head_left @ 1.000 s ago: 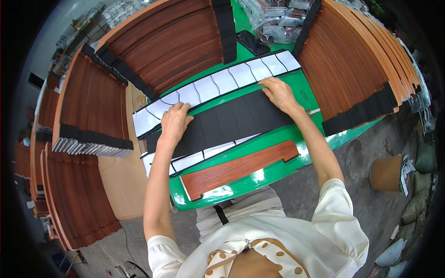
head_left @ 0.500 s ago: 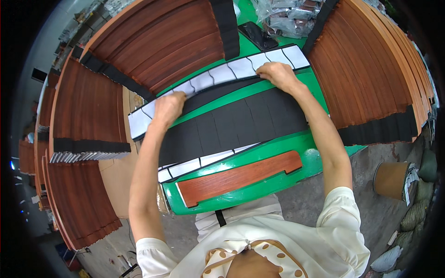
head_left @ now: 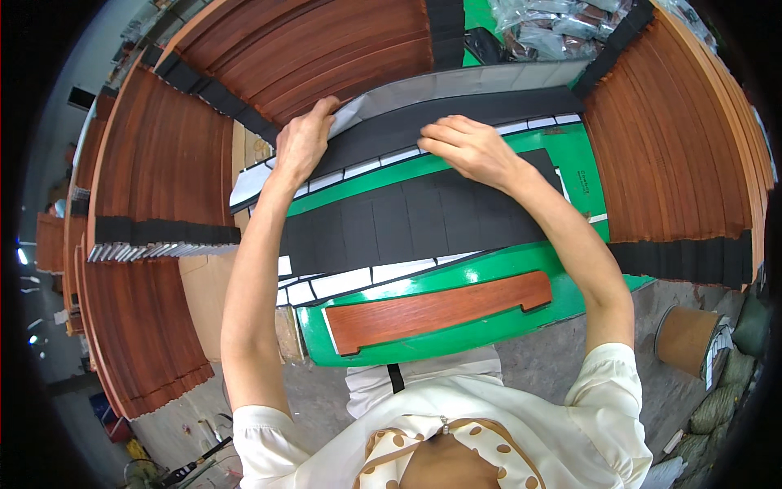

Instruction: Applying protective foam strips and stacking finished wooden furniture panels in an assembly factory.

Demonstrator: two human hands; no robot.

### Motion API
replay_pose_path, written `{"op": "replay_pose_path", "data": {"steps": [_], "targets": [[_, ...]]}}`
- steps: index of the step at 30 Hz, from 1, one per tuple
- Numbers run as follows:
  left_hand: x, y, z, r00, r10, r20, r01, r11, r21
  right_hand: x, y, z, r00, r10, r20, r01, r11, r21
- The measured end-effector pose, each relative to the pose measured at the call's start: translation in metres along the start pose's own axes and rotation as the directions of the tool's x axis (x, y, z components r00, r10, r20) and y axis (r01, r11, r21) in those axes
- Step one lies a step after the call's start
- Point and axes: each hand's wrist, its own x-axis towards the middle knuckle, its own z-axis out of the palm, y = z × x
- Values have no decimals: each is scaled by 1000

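Across the green table lies a long black sheet (head_left: 383,134) cut into segments, with white squares along its near edge. A pale, shiny backing strip (head_left: 464,81) rises along its far edge. My left hand (head_left: 303,145) is closed at the left end of the strip, fingertips partly hidden. My right hand (head_left: 474,151) is over the sheet's near edge, fingers curled together; what they hold, if anything, is hidden. Nearer me are a second slit black sheet (head_left: 407,216), a white-faced sheet (head_left: 326,285) partly under it, and a reddish-brown wooden board (head_left: 440,312) with a notched edge.
Stacks of brown boards with black end bands stand at the left (head_left: 163,163), back (head_left: 309,61) and right (head_left: 676,155) of the green table (head_left: 582,187). Plastic-wrapped packets (head_left: 554,28) lie at the back. A brown drum (head_left: 684,338) stands on the floor at right.
The far sheet showed its white face before; now black faces up, with the pale strip raised behind it. My right hand has moved left and nearer, and my left hand slightly farther away.
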Motion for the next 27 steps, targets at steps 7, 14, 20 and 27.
{"op": "replay_pose_path", "data": {"steps": [7, 14, 20, 27], "targets": [[-1, -3, 0, 930, 363, 53, -364, 931, 22, 12, 8, 53, 976, 185, 113, -159, 965, -206], [-1, -15, -14, 929, 344, 135, -367, 903, 222, 24, -4, 29, 991, 137, -9, -136, 973, -185], [-20, -37, -24, 887, 439, 145, -461, 816, 350, 24, -10, -11, 920, 264, -290, -287, 957, -38], [-29, -20, -20, 867, 488, 96, -484, 782, 394, 60, 31, -91, 516, 523, -679, -579, 796, 173]]}}
